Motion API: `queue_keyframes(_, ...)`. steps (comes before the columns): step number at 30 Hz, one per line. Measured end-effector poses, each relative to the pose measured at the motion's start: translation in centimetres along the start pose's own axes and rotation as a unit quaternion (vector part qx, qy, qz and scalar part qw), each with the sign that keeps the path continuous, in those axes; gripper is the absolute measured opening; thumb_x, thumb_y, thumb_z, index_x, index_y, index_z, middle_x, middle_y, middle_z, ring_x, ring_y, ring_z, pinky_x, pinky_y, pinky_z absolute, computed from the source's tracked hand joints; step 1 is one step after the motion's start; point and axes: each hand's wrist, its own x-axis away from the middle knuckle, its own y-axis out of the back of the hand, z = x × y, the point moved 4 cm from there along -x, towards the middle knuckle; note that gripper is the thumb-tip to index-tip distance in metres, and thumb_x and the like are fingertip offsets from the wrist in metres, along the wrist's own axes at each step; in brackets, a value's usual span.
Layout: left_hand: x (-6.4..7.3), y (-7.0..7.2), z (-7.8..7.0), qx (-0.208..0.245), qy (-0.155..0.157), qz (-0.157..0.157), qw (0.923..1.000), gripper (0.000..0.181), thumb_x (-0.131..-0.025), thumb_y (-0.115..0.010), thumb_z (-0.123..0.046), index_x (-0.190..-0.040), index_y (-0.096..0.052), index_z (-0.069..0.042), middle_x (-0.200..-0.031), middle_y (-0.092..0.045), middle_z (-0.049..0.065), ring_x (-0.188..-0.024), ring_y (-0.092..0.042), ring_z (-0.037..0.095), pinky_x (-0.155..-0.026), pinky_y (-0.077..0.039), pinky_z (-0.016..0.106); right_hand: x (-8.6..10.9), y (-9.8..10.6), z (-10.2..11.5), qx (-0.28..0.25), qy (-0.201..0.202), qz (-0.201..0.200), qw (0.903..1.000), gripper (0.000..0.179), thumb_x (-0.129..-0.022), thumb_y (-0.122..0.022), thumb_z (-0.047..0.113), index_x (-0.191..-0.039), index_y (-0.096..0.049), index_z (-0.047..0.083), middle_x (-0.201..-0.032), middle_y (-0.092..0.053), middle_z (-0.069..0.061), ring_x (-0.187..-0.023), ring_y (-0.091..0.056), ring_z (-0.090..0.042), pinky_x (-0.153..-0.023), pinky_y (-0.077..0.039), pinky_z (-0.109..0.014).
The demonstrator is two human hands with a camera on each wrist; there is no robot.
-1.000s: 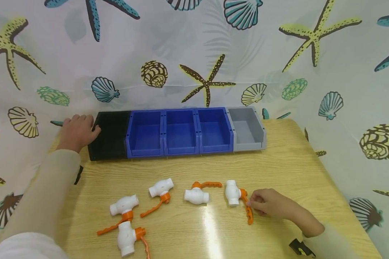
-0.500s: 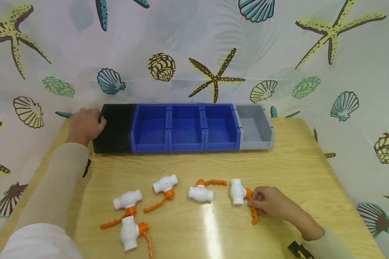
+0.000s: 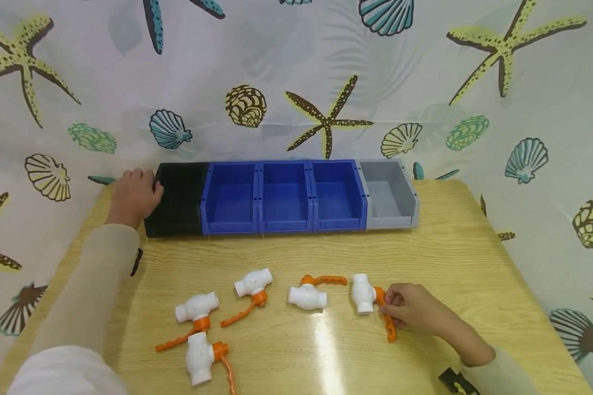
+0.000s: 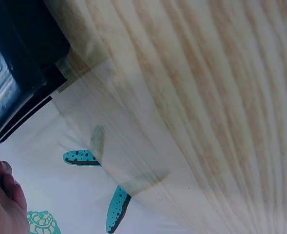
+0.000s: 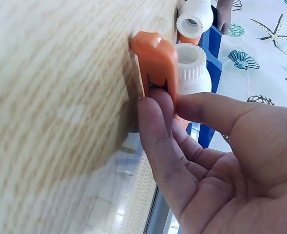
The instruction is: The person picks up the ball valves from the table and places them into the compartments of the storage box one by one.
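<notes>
Right hand [image 3: 412,308] found pinching the orange handle [image 5: 159,61] of the rightmost valve [image 3: 363,293]. Thumb and fingers close on it from either side partway along its length, and one fingertip shows at the hollow in the lever. Left hand [image 3: 134,196] stands at the left wall of the black bin [image 3: 180,200], fingers bent and thumb at the edge; whether it grips or merely rests there cannot be told.

Valve in hand lies on the bench [image 3: 454,247], just in front of the grey bin [image 3: 392,222] and the blue bin [image 3: 339,224] beside it. Its white body points away from the person, lever slanting to the near right.

Handling, as judged: body and lever look to be rigid plastic, light for their size and unlikely to break. Smooth white surfaces may slip; the ribbed end [image 5: 194,73] should offer better purchase. Held by the lever alone, the body could swing or the lever turn on its stem. A hold nearer the orange hub [image 3: 379,296], or across the body, would be steadier.

Further out, a second valve [image 3: 307,298] lies to the left with its lever along the far side, then a third valve [image 3: 253,282]. A fourth valve [image 3: 196,307] and a fifth valve [image 3: 199,359] sit close together; contact between them cannot be confirmed.
</notes>
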Motion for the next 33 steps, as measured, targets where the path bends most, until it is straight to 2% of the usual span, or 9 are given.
queue_keyframes(8, 0.30, -0.13, 0.30, 0.001, 0.019, -0.002, 0.9998, 0.035, -0.096, -0.033, -0.026, -0.089, -0.047, 0.006, -0.087, -0.049, 0.026, -0.082, -0.043, 0.043, -0.072, -0.034, 0.056, -0.25, 0.02, -0.12, 0.003, -0.005, -0.007, 1.0000, 0.015, -0.087, -0.063, 0.013, -0.082, -0.054, 0.002, -0.066, -0.058, -0.003, -0.056, -0.060, -0.019, -0.050, -0.050, -0.029)
queue_keyframes(15, 0.28, -0.13, 0.14, 0.000, 0.018, -0.007, 0.9998, 0.035, -0.096, -0.033, -0.026, -0.085, -0.046, 0.004, -0.081, -0.050, 0.025, -0.077, -0.045, 0.043, -0.067, -0.035, 0.055, -0.16, -0.10, -0.20, 0.007, -0.013, -0.011, 0.9998, 0.015, -0.087, -0.063, 0.014, -0.082, -0.054, 0.002, -0.065, -0.058, -0.003, -0.056, -0.060, -0.018, -0.050, -0.050, -0.028)
queue_keyframes(24, 0.19, -0.35, 0.09, 0.005, 0.020, -0.006, 0.9998, 0.034, -0.097, -0.033, -0.025, -0.087, -0.045, 0.004, -0.084, -0.050, 0.025, -0.079, -0.043, 0.042, -0.069, -0.034, 0.055, 0.13, -0.18, -0.12, 0.014, -0.031, -0.021, 0.9992, 0.016, -0.087, -0.064, 0.015, -0.083, -0.056, 0.002, -0.064, -0.058, -0.002, -0.054, -0.059, -0.017, -0.049, -0.049, -0.028)
queue_keyframes(33, 0.19, -0.40, 0.13, 0.002, 0.020, -0.007, 0.9998, 0.035, -0.097, -0.032, -0.025, -0.086, -0.046, 0.005, -0.082, -0.050, 0.025, -0.079, -0.044, 0.043, -0.069, -0.034, 0.055, 0.06, -0.26, -0.04, 0.046, -0.001, -0.027, 0.9986, 0.013, -0.088, -0.062, 0.012, -0.078, -0.058, 0.004, -0.061, -0.058, 0.002, -0.051, -0.057, -0.014, -0.046, -0.046, -0.024)
